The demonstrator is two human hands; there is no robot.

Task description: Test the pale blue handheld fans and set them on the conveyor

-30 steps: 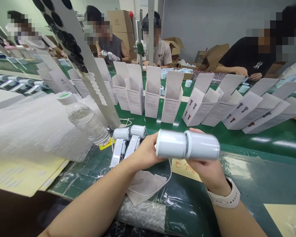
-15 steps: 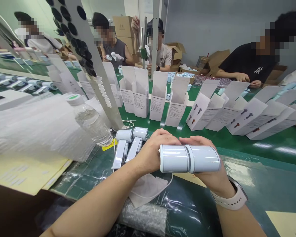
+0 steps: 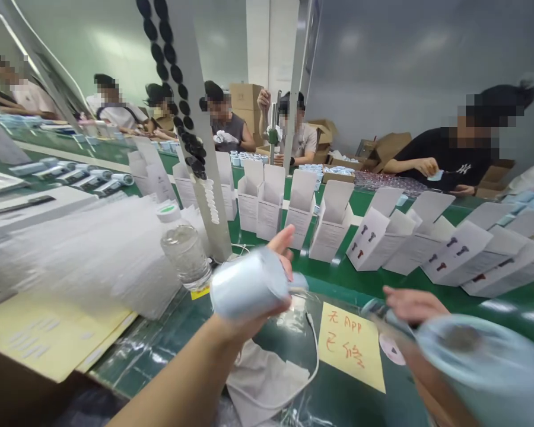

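Observation:
My left hand [image 3: 276, 252] grips a white metallic cylinder [image 3: 247, 284], which is blurred by motion, with the thumb up behind it. A second white cylinder [image 3: 476, 362], also heavily blurred, fills the lower right close to the camera. It overlaps my right hand [image 3: 409, 305], and the fingers seem to be closed around it. The two cylinders are well apart. Below my hands lie a white cable [image 3: 314, 356] and a beige fabric pouch [image 3: 262, 379] on the green mat [image 3: 356, 409].
A clear water bottle [image 3: 184, 255] stands just left of my left hand. Open white cartons [image 3: 331, 222] stand in a row beyond my hands, beside a metal upright [image 3: 213, 207]. Bubble wrap [image 3: 89, 249] lies left. A yellow note [image 3: 349, 347] has red writing. Co-workers [image 3: 445, 157] sit opposite.
The two cylinders, end to end earlier, have been pulled apart, one in each hand. My head has tilted up, so the scene sits lower, and the white devices on the mat no longer show.

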